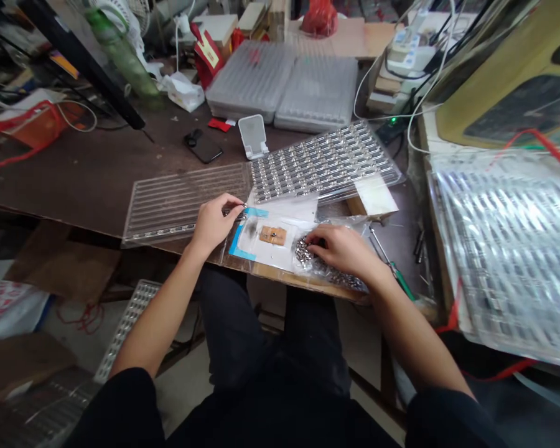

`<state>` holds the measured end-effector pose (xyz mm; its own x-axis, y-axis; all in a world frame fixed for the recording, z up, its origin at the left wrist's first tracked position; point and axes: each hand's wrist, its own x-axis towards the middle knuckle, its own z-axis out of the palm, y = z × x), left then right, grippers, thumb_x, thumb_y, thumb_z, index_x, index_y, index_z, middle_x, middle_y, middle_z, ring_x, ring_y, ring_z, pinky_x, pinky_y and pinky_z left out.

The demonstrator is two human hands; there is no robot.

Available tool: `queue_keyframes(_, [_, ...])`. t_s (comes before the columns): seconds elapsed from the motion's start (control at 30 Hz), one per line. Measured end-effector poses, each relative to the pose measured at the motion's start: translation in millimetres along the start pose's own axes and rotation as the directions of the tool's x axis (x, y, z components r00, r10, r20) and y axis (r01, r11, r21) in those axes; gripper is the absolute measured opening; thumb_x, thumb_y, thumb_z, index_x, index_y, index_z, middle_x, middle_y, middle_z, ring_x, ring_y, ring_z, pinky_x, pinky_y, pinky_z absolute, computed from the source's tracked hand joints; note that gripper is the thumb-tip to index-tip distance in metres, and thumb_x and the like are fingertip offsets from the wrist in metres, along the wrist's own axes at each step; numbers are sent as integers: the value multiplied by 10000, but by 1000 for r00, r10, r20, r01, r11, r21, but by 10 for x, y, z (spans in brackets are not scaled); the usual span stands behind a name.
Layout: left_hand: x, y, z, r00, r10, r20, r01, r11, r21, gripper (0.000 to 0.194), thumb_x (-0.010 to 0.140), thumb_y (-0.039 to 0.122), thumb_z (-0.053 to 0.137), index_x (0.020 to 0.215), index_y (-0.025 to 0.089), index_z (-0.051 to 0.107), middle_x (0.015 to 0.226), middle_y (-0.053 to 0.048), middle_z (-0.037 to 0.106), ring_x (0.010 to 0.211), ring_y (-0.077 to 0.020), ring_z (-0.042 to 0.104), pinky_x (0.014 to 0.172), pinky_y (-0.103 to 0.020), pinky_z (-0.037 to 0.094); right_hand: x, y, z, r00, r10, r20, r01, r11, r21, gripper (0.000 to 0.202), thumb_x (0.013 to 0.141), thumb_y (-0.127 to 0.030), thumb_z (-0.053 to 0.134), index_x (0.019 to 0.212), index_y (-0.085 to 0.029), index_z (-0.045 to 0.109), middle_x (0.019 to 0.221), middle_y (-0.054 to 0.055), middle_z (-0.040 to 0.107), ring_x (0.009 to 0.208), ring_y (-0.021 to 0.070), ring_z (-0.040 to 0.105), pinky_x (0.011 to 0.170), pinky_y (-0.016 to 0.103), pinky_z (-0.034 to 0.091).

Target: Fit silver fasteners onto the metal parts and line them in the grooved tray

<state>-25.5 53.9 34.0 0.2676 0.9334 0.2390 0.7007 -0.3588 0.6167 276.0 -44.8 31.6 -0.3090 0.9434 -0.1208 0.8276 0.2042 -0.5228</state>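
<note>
My left hand (pixel 217 221) is closed in a pinch on a small metal part (pixel 242 214), over the right end of a clear ribbed tray (pixel 182 193). A row of metal parts lies along that tray's front edge. My right hand (pixel 333 246) reaches into a pile of small metal pieces (pixel 303 251) in a clear plastic bag, fingers pressed together; what they hold is too small to tell. Between my hands, a brown block (pixel 273 235) with a small dark piece at its middle rests on a white board with blue tape (pixel 242 254).
Behind my hands lies a tray filled with metal parts (pixel 322 162), with a white-topped block (pixel 376 196) at its corner. A phone (pixel 203 146), white stand (pixel 252 135), green-handled screwdriver (pixel 401 281) and stacked clear trays (pixel 252 78) surround the work area. More filled trays (pixel 513 249) stand right.
</note>
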Motion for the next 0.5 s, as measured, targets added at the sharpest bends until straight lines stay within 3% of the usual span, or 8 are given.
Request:
queue_keyframes(0.17, [-25, -56, -81, 999, 6, -35, -1, 993, 120, 137, 909, 288, 634, 931, 202, 738, 958, -45, 777, 895, -221, 710, 873, -339, 506, -5, 14, 15, 999, -30, -21, 30, 999, 17, 113, 879, -207, 662, 962, -217, 738, 1001, 43, 762, 886, 217, 674, 723, 321, 415])
queue_keyframes(0.37, [29, -63, -54, 997, 48, 58, -61, 967, 249, 124, 909, 292, 645, 923, 227, 750, 1070, -41, 773, 1038, -262, 682, 1019, -423, 453, -10, 3, 11, 1000, 2, -16, -2, 999, 34, 110, 882, -218, 664, 958, -211, 743, 988, 51, 760, 865, 212, 673, 717, 315, 416])
queue_keyframes(0.5, [31, -58, -74, 994, 47, 98, -76, 949, 306, 214, 953, 315, 566, 926, 233, 762, 1195, -41, 747, 1136, -269, 655, 1064, -448, 424, -17, -13, -3, 1000, -1, -13, 2, 999, 42, 111, 885, -207, 665, 962, -211, 745, 986, 53, 758, 868, 207, 670, 734, 310, 421])
